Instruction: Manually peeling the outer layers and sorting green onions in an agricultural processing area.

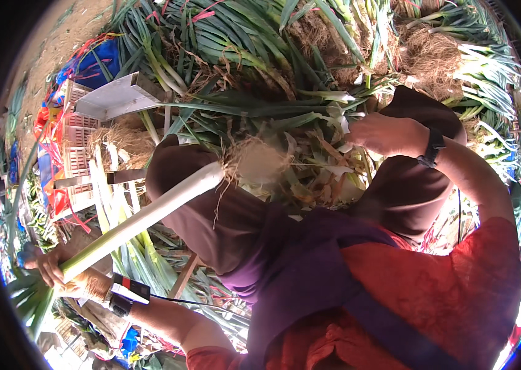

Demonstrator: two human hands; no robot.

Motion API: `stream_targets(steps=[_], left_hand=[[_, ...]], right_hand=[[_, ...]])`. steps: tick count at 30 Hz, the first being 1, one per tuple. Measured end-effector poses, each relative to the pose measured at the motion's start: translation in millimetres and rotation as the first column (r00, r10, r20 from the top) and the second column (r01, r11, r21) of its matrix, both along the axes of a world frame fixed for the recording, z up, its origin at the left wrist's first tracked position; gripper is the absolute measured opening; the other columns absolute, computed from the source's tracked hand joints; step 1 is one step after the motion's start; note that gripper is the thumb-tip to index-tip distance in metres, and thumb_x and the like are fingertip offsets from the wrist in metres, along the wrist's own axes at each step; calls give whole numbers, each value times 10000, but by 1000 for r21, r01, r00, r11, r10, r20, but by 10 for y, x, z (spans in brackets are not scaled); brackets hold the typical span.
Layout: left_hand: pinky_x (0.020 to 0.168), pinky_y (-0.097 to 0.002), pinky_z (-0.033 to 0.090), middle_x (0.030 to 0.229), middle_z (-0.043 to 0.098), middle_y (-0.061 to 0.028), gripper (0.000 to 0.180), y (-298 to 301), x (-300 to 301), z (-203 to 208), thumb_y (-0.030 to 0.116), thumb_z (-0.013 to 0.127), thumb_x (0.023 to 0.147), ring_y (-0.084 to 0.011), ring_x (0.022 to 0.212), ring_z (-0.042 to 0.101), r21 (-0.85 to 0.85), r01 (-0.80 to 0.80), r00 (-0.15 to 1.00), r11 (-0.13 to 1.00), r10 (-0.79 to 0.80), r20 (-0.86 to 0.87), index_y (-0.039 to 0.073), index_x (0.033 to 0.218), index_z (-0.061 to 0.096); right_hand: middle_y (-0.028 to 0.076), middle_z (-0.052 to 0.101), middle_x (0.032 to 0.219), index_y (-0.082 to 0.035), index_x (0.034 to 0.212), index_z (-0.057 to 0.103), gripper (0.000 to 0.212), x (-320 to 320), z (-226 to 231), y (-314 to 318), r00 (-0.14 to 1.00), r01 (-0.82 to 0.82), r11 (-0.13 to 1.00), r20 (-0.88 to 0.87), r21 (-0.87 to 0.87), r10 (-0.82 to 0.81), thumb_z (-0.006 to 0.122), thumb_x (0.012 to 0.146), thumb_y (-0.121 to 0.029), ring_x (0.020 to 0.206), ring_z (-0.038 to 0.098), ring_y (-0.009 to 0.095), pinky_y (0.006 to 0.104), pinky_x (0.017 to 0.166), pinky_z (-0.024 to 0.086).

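Observation:
A long leek (149, 213) slants across my left side, its white shaft leading up to a bushy root end over my lap. My left hand (60, 271) is closed round it near the green leaves. The roots are smeared by motion. Beyond my right knee, my right hand (387, 134) is held over the trimmings with its fingers curled together, close to pale loose leaves (338, 117). Whether it grips one of them cannot be made out. Between my knees lies a heap of dry peelings and leaf scraps (316, 166).
Bundles of leeks (229, 43) are piled along the far side, some showing matted roots (430, 58). At the left are a metal tray (118, 97), a pale plastic crate (82, 123) and a blue bag (101, 65). More leeks (140, 246) lie beside my left leg.

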State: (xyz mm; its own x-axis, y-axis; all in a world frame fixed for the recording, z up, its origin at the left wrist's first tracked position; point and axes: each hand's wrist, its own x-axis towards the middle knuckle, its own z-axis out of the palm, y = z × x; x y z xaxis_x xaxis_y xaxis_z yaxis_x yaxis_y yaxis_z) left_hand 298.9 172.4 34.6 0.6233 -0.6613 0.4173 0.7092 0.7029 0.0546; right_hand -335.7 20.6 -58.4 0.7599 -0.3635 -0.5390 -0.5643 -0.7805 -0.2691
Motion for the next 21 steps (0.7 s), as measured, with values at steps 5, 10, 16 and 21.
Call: stream_targets(steps=[5, 10, 16, 21], left_hand=[[379, -202, 368, 563, 444, -21, 343, -6, -307, 142, 231, 490, 906, -92, 381, 417, 224, -95, 985, 970, 59, 159, -97, 1003, 479], [496, -237, 384, 604, 420, -28, 434, -105, -592, 370, 360, 482, 918, -127, 511, 456, 330, -384, 895, 863, 259, 364, -70, 977, 483], [675, -295, 377, 780, 454, -91, 326, 121, -540, 393, 279, 582, 849, -186, 729, 474, 350, -420, 845, 838, 220, 487, -20, 939, 487], [765, -343, 433, 830, 494, -109, 398, 274, -634, 409, 187, 675, 781, -218, 774, 506, 408, -677, 728, 613, 478, 491, -86, 995, 480]], right_hand=[[69, 516, 917, -64, 1081, 528, 249, 701, 418, -2, 994, -107, 977, 5, -183, 110, 560, 864, -183, 759, 571, 221, 335, 688, 467], [86, 536, 800, -43, 900, 554, 178, 1264, 507, 169, 666, 223, 947, 745, -233, 26, 601, 862, -210, 662, 589, 246, 346, 569, 481], [114, 568, 760, -32, 861, 520, 204, 1839, 571, 332, 655, 279, 959, 741, -59, -145, 598, 866, -221, 640, 608, 295, 395, 552, 491], [119, 583, 719, -25, 842, 506, 194, 1955, 347, 490, 615, 301, 952, 775, -60, -146, 609, 843, -189, 622, 624, 293, 397, 545, 491]])
